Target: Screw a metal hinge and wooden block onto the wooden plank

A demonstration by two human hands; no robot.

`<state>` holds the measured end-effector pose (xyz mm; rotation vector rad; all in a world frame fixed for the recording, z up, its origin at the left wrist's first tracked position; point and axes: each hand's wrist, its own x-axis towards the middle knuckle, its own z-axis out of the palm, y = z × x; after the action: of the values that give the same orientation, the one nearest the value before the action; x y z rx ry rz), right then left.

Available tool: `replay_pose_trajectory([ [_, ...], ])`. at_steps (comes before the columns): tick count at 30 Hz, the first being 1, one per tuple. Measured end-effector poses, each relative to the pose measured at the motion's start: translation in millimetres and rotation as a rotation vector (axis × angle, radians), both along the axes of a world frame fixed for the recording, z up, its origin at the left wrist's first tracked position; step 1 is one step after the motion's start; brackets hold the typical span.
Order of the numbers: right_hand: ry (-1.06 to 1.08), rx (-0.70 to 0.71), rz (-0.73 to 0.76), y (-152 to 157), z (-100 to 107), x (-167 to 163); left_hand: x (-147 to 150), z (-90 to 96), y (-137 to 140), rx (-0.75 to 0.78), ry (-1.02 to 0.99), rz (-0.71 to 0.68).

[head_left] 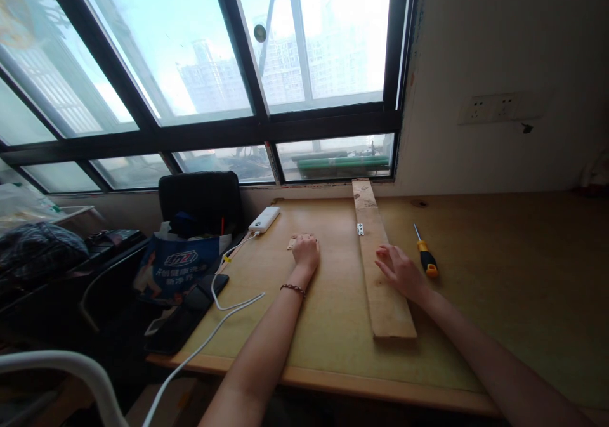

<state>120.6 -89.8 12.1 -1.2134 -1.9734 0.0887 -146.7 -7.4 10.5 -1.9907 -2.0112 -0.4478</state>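
My left hand (306, 252) is closed, fingers curled down over a small flat light-brown piece (291, 243) on the table. The hand hides most of that piece, and what its fingertips hold cannot be made out. My right hand (403, 273) is over the right side of a long wooden board (387, 306), its fingers loosely bent and apart from the thumb; I see nothing between them. A small metal hinge (360, 229) sits at the board's left edge, beyond my right hand. To the right of the board lies a yellow and black screwdriver (427, 259).
A white power strip (265, 219) with a white cable (214, 297) lies along the left edge of the table (333, 357). Left of it stand a black chair (200, 202) and a blue bag (178, 265). Windows and a wall with sockets (490, 108) close off the back.
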Motion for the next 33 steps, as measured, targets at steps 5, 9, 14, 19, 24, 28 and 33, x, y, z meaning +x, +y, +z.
replay_pose_trajectory([
  [5, 0.0, 0.009, 0.001, 0.7, -0.7, -0.2, 5.2, 0.0, -3.2, 0.008, -0.007, 0.037],
  [9, -0.001, 0.022, 0.002, 1.1, -1.4, -0.1, 6.1, 1.3, -4.0, -0.021, -0.02, 0.046],
  [14, 0.004, 0.005, -0.001, 0.2, -1.4, -0.1, 3.2, 1.1, -2.1, -0.019, -0.023, 0.001],
  [19, 0.002, -0.015, -0.003, 0.6, -1.1, 0.2, 0.5, -1.5, 0.8, 0.006, -0.026, -0.002],
  [24, -0.007, -0.016, -0.006, 0.6, -0.9, 0.3, -1.4, -3.4, 1.3, 0.051, -0.032, 0.089],
  [28, -0.006, -0.004, -0.011, 0.1, 0.0, 0.0, -2.6, -5.7, 2.3, 0.026, -0.052, 0.119],
  [33, -0.009, 0.002, -0.011, 0.3, -0.7, -0.1, -4.3, -10.5, 5.8, 0.03, -0.074, 0.095],
])
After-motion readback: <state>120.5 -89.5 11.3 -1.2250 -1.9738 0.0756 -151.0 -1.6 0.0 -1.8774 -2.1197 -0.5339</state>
